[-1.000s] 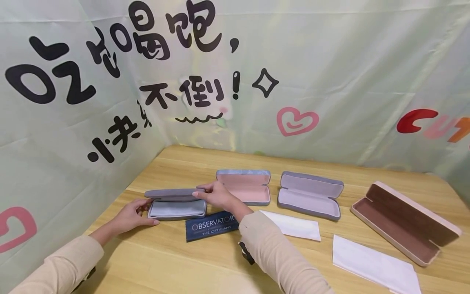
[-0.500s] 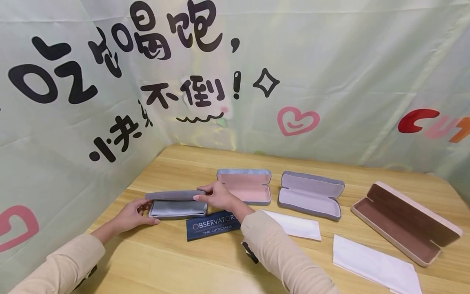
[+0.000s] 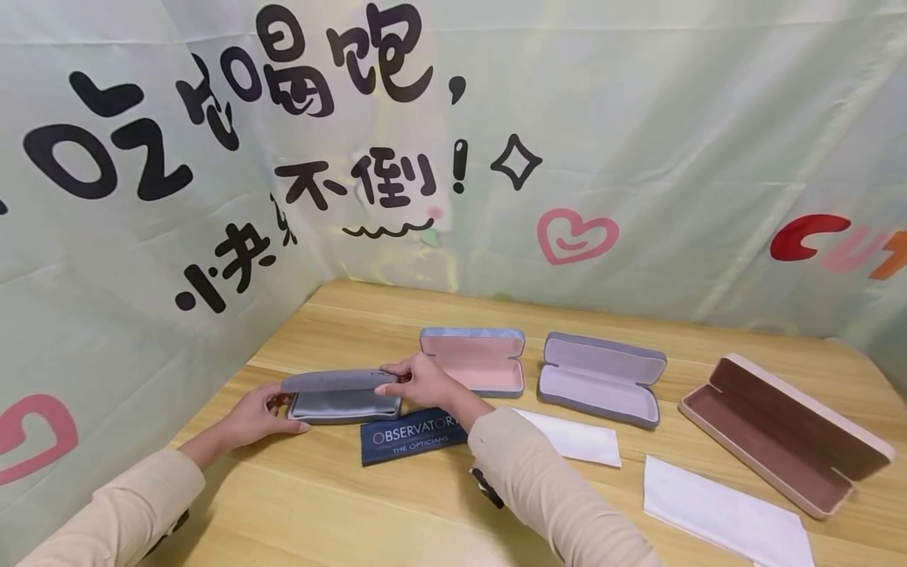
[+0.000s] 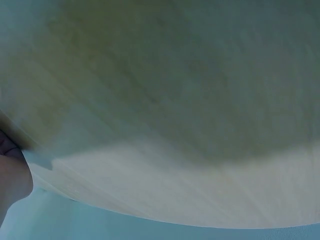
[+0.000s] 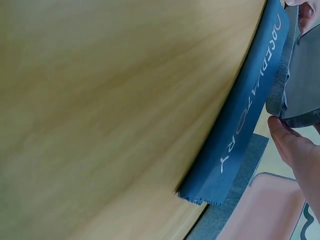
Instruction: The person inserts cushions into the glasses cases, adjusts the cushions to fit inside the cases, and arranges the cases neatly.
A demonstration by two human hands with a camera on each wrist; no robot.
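A grey glasses case [image 3: 319,382] stands at the left of the table, its lid partly lowered over a folded grey-blue cloth [image 3: 343,405] in the base. My left hand [image 3: 255,413] grips the case's left end, thumb at the front corner. With thumb and fingers my right hand [image 3: 428,383] pinches the right end of the lid. In the right wrist view the right hand [image 5: 300,152] shows at the corner of the case. Only a bit of the left hand [image 4: 15,177] enters the left wrist view. Just in front of the case lies a dark blue lettered cloth [image 3: 412,438], partly under the right forearm.
Behind the right hand stands an open case with pink lining [image 3: 475,370]. Further right are an open lilac-lined case [image 3: 602,391] and an open brown-lined case [image 3: 775,449]. Two white folded cloths [image 3: 581,438] [image 3: 726,504] lie in front of them. A printed curtain [image 3: 673,157] hangs behind the table.
The lid of the grey case has come down and forward under the right hand, covering more of the cloth inside. The left hand has kept its grip at the left end.
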